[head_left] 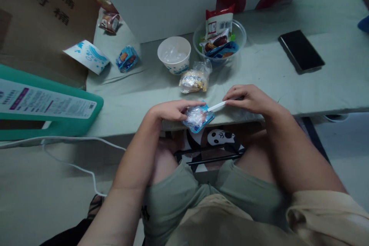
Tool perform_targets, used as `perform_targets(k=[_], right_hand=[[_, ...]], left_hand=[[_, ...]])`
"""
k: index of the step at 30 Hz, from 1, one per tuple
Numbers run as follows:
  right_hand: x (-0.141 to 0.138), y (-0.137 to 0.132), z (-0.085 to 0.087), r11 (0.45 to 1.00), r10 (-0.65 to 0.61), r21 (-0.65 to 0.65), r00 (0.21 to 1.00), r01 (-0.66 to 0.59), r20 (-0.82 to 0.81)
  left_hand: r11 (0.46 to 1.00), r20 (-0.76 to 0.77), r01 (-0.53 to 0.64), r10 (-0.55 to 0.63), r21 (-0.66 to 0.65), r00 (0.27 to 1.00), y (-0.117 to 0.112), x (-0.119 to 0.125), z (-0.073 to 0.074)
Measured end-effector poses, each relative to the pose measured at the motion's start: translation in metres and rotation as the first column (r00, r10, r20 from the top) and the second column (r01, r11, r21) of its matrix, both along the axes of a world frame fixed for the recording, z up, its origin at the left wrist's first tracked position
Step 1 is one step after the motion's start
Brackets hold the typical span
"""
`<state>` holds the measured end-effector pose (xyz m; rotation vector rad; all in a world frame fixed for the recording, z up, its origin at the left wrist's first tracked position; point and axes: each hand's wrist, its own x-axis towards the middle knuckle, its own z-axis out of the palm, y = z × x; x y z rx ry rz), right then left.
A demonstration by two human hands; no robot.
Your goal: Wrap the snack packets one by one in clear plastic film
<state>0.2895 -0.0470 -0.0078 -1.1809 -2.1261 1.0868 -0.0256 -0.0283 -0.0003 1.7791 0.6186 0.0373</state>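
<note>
My left hand (173, 110) is closed on the edge of a small blue and clear snack packet (197, 119) at the table's front edge. My right hand (248, 98) pinches a slim white stick-like tool (218, 105); whether it is a knife I cannot tell. The tool's far end touches the packet's upper right side. Just beyond the packet lies a clear-wrapped snack (193, 80) with yellowish contents. Behind that stands a white paper cup (174, 54) with blue print and something clear inside.
A clear plastic bowl (243, 37) holds several snack packets. To its right lies a black phone (302, 50). On the left are another blue packet (127, 58), a patterned paper piece (88, 57), a green container (95, 103) and a cardboard box (43, 42). A white carton (161, 0) stands behind.
</note>
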Motion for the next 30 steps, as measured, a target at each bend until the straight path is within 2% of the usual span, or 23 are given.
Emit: perform_targets(k=[3,5,8,10,13,15,16,17,18,20,21,22,24,26,28,30], right_hand=[[0.025,-0.001,0.003,0.989,-0.146,0.045,0.988,0.144,0.047],[0.040,-0.001,0.002,0.944,-0.319,0.103,0.946,0.313,0.052],[0.054,0.003,-0.007,0.794,-0.590,0.229,0.805,0.562,0.070],[0.055,0.007,-0.017,0.693,-0.693,0.347,0.716,0.631,0.082],[0.043,0.010,-0.026,0.549,-0.796,0.499,0.602,0.671,0.067],[0.029,0.009,-0.025,0.486,-0.832,0.552,0.551,0.678,0.055],[0.020,0.008,-0.023,0.496,-0.822,0.558,0.566,0.665,0.057],[0.011,0.005,-0.019,0.543,-0.785,0.548,0.616,0.636,0.063],[0.002,0.002,-0.015,0.620,-0.716,0.520,0.694,0.587,0.071],[-0.017,-0.006,-0.009,0.797,-0.500,0.428,0.863,0.426,0.071],[-0.027,-0.012,-0.006,0.865,-0.375,0.382,0.925,0.325,0.061],[-0.037,-0.017,-0.005,0.909,-0.263,0.349,0.964,0.230,0.048],[-0.055,-0.027,-0.006,0.940,-0.110,0.330,0.993,0.088,0.048],[-0.068,-0.033,-0.009,0.943,-0.051,0.333,0.994,0.015,0.100],[-0.073,-0.035,-0.012,0.946,-0.042,0.325,0.987,-0.010,0.152],[-0.070,-0.032,-0.012,0.947,-0.055,0.322,0.987,0.003,0.153]], left_hand=[[0.999,-0.001,-0.033,0.033,0.025,0.999,-0.001,-0.004,0.003],[0.995,0.030,-0.094,0.093,0.035,0.995,-0.002,-0.006,0.004],[0.967,0.106,-0.252,0.249,0.023,0.963,-0.006,-0.001,0.003],[0.930,0.136,-0.365,0.357,0.044,0.924,-0.010,0.008,0.000],[0.839,0.111,-0.474,0.462,0.267,0.880,-0.017,0.024,-0.002],[0.755,0.078,-0.473,0.495,0.454,0.865,-0.020,0.033,-0.001],[0.718,0.070,-0.464,0.505,0.519,0.860,-0.021,0.036,-0.001],[0.687,0.073,-0.461,0.514,0.562,0.854,-0.021,0.038,0.000],[0.656,0.090,-0.472,0.527,0.589,0.845,-0.022,0.039,0.001],[0.576,0.152,-0.541,0.586,0.614,0.796,-0.021,0.040,0.002],[0.532,0.182,-0.589,0.628,0.608,0.757,-0.020,0.040,0.001],[0.497,0.204,-0.640,0.674,0.586,0.710,-0.019,0.039,0.001],[0.466,0.217,-0.749,0.761,0.471,0.611,-0.016,0.039,-0.002],[0.445,0.198,-0.849,0.840,0.285,0.506,-0.013,0.039,-0.004],[0.372,0.176,-0.921,0.905,0.113,0.387,-0.009,0.039,-0.005],[0.283,0.152,-0.959,0.947,0.022,0.283,-0.007,0.039,-0.002]])
